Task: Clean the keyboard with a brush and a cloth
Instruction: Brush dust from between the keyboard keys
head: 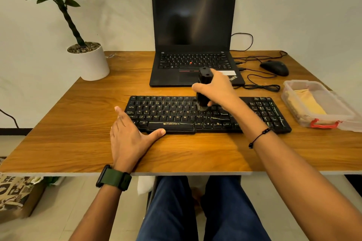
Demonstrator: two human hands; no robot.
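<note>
The right hand (pixel 213 90) is gripping the brush (pixel 203 88) upright, bristles on the keyboard (pixel 176 115) at mid-table. The left hand (pixel 129 135) is lying spread against its left end, probably to steady it. The cloth (pixel 307 103) is waiting in the plastic box (pixel 321 121).

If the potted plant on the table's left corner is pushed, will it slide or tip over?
The potted plant probably tips more easily than it slides: its stem leans and the leaves spread high above the white pot. The stones in the pot likely add weight low down. It stands near the table edge, so push gently.
</note>
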